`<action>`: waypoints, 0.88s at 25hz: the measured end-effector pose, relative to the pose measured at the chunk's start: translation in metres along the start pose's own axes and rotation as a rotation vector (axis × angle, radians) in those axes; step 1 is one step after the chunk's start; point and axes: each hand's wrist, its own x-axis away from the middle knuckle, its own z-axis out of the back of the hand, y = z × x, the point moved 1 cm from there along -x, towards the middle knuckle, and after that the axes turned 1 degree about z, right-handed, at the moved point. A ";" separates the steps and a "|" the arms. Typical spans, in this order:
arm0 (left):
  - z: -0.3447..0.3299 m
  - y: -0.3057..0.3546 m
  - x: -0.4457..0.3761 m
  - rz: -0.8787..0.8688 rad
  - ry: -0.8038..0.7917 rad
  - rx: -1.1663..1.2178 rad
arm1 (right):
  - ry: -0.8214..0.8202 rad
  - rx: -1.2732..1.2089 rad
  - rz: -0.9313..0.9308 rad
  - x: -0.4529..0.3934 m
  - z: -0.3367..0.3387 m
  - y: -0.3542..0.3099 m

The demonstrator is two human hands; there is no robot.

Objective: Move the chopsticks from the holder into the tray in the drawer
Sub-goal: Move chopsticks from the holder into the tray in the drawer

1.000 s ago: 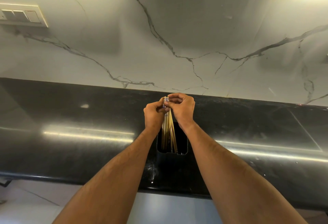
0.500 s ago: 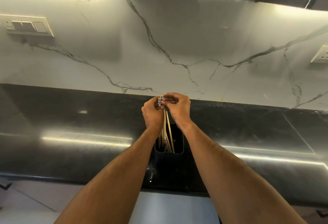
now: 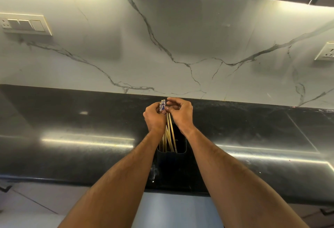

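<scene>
A bundle of pale wooden chopsticks [image 3: 169,134] with blue-and-white patterned tops stands in a black rectangular holder [image 3: 171,162] on the dark countertop. My left hand [image 3: 155,117] is closed around the patterned tops from the left. My right hand [image 3: 180,114] pinches the same tops from the right, fingers curled. The lower ends of the chopsticks are still inside the holder's mouth. No drawer or tray is in view.
The black polished countertop [image 3: 72,137] runs across the view, backed by a white marble wall [image 3: 162,47]. A switch panel [image 3: 23,24] sits on the wall at left and a socket [image 3: 327,51] at right. Dark upper cabinets hang overhead.
Both hands stay gripped on the chopstick tops. The bundle has fanned out slightly in the holder and the tops stick out a bit higher above my fingers. The view has tilted upward.
</scene>
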 end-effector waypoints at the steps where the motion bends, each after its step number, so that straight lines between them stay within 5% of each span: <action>1: 0.001 0.001 -0.002 0.004 0.011 -0.002 | -0.018 0.002 -0.032 0.000 0.000 0.001; 6: 0.000 0.016 -0.017 -0.009 0.047 0.067 | -0.221 -0.017 -0.046 0.007 -0.007 0.005; 17: 0.028 0.065 -0.038 -0.024 0.068 0.477 | -0.088 0.135 0.157 -0.010 -0.033 -0.041; 22: 0.043 0.076 -0.030 -0.069 -0.015 0.317 | -0.086 -0.057 0.105 -0.004 -0.037 -0.058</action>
